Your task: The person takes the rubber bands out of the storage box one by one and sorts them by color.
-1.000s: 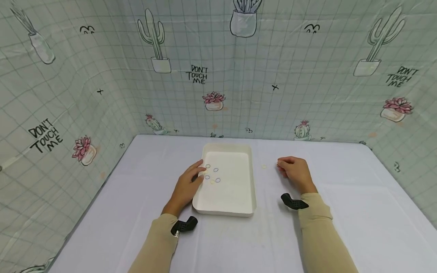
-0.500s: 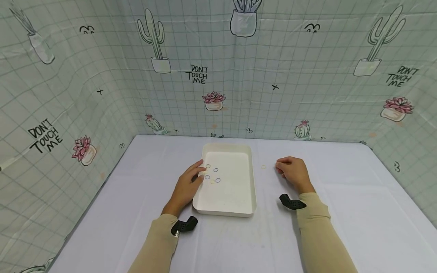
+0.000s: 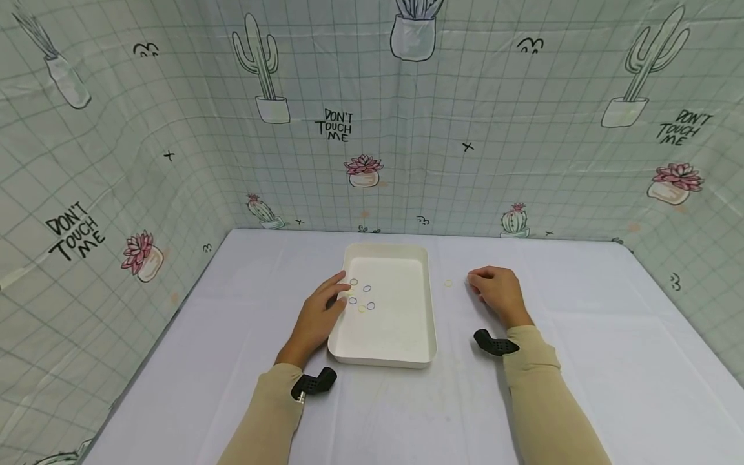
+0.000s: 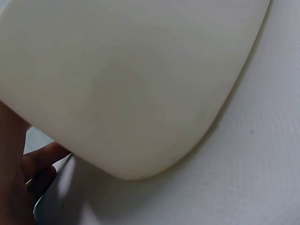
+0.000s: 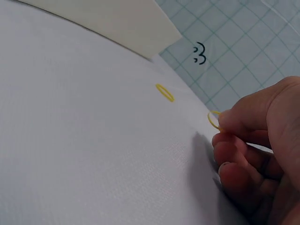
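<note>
A white tray (image 3: 395,339) lies on the table with several small thin rings in it, purple ones (image 3: 371,306) and pale yellow ones (image 3: 362,309). My left hand (image 3: 314,320) holds the tray's left rim, thumb and fingers over the edge. In the left wrist view the tray wall (image 4: 136,93) hides part of that hand. To the right of the tray, my right hand (image 5: 255,140) pinches a small yellow rubber band (image 5: 213,120) between thumb and forefinger, just above the table. Another yellow rubber band (image 5: 165,93) lies on the cloth between that hand and the tray.
A white cloth (image 3: 232,323) covers the table. Behind and at the sides hangs a grid-patterned curtain (image 3: 430,116) with cactus drawings. Each wrist carries a black camera mount, on the left (image 3: 314,383) and on the right (image 3: 495,343).
My right hand has shifted slightly left, toward the rubber band on the cloth. The left hand and the tray have stayed in place.
</note>
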A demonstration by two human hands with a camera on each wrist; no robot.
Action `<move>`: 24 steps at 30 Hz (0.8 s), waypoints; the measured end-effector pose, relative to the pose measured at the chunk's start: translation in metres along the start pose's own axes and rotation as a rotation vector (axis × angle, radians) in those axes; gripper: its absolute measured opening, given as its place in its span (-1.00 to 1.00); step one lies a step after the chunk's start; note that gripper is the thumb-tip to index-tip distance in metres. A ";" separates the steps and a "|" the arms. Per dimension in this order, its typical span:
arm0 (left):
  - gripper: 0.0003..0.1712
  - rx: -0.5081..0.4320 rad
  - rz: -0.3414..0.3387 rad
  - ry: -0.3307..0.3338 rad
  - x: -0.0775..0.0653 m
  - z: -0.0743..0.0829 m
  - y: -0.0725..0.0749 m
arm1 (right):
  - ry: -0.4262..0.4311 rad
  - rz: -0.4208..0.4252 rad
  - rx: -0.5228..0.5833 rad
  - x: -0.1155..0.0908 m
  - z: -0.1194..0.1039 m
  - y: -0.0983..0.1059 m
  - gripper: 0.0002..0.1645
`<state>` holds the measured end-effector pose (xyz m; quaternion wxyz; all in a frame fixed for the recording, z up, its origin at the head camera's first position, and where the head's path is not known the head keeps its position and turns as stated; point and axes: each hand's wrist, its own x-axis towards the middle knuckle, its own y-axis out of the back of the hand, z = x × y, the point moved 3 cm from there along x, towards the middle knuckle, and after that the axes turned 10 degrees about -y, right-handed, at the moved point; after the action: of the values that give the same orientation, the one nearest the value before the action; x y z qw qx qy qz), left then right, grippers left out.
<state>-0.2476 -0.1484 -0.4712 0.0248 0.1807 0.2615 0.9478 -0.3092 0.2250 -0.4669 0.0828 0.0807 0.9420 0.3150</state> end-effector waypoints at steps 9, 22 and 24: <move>-0.63 -0.002 0.006 0.000 0.000 -0.002 0.000 | 0.033 0.036 -0.083 0.000 -0.004 -0.003 -0.67; -0.64 0.010 0.006 0.003 0.001 -0.002 0.000 | 0.023 0.046 -0.165 -0.003 -0.010 -0.005 -0.67; -0.64 0.008 0.004 0.006 0.001 -0.001 -0.001 | 0.026 0.049 -0.172 -0.004 -0.010 -0.006 -0.67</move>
<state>-0.2492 -0.1485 -0.4722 0.0214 0.1783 0.2653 0.9473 -0.3083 0.2142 -0.4621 0.0697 0.0922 0.9102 0.3976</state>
